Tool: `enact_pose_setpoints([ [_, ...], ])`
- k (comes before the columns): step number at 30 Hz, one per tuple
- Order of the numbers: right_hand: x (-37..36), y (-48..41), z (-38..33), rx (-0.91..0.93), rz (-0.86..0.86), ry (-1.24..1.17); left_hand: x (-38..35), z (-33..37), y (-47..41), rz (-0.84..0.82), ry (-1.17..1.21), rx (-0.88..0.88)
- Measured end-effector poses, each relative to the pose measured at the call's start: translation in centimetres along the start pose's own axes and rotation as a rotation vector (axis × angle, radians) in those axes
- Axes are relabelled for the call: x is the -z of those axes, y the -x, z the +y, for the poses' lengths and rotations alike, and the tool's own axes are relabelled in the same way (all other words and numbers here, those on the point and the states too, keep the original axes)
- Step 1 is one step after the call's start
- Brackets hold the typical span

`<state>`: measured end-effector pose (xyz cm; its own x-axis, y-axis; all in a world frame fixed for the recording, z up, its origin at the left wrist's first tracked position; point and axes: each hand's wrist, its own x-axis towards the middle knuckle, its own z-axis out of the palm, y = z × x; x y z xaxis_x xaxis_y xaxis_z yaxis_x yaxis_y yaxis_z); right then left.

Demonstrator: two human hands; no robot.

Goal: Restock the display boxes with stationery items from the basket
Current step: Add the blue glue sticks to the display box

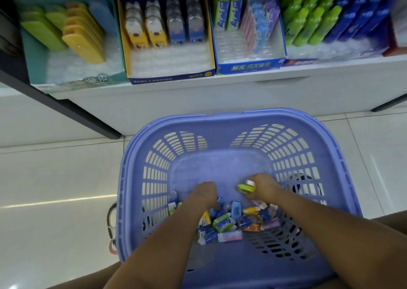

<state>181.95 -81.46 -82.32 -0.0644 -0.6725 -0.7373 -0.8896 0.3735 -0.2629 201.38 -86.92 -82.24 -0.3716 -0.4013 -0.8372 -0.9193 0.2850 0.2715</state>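
So we're digging through the purple basket (222, 121) at the bottom of the frame, picking stock. Our right hand (263, 187) is gripping a small lime-green item (246, 188) just above the pile of stationery (231, 220), while our left hand (206, 192) is curled down into the pile; can't tell if it's got anything. Next we're probably matching that green piece to one of the display boxes (171, 44) along the top, on the shelf.

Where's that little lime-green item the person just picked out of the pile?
The lime-green item is in the right hand, inside the purple basket, just above the loose stationery pile and right of the left hand.
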Motion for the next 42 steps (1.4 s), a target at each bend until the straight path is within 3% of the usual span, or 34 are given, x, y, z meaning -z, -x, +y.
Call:
enact_pose_setpoints([
  [4, 0.1, 0.2, -0.4, -0.041, 0.027, -0.038, 1.3, -0.3, 0.9, 0.082, 0.197, 0.034],
  [7, 1.1, 0.3, -1.0, -0.111, 0.052, -0.300, 2.5, -0.5, 1.4, 0.123, 0.690, 0.088],
  [10, 3.0, 1.0, -2.3, -0.153, 0.052, -0.840, 3.3, 0.3, 2.7, 0.038, 1.398, 0.074],
  [13, 6.1, 2.8, -5.1, -0.024, 0.016, -1.321, 4.5, 1.1, 4.3, -0.050, 1.919, -0.042],
  [16, 9.7, 5.2, -8.4, 0.154, 0.064, -1.444, 6.2, 2.3, 6.1, -0.020, 2.211, -0.205],
  [19, 11.9, 7.6, -11.6, 0.240, 0.178, -1.400, 8.2, 3.6, 8.1, 0.033, 2.383, -0.439],
  [22, 12.8, 9.3, -13.8, 0.245, 0.362, -1.162, 9.6, 4.7, 10.4, 0.039, 2.370, -0.636],
  [27, 13.8, 11.4, -15.8, 0.305, 0.685, -0.654, 10.8, 4.9, 13.0, -0.004, 2.468, -0.788],
  [32, 15.9, 12.6, -17.4, 0.374, 0.783, -0.402, 11.7, 4.3, 14.5, 0.012, 2.559, -0.883],
  [35, 17.9, 13.4, -17.3, 0.430, 0.611, -0.815, 12.9, 2.9, 15.2, 0.084, 2.564, -0.881],
  [38, 19.4, 13.7, -17.1, 0.495, 0.148, -1.338, 14.3, 1.3, 16.2, 0.213, 2.523, -0.795],
  [42, 21.1, 12.7, -18.0, 0.587, -0.192, -1.606, 15.9, -0.6, 17.7, 0.278, 2.478, -0.796],
])
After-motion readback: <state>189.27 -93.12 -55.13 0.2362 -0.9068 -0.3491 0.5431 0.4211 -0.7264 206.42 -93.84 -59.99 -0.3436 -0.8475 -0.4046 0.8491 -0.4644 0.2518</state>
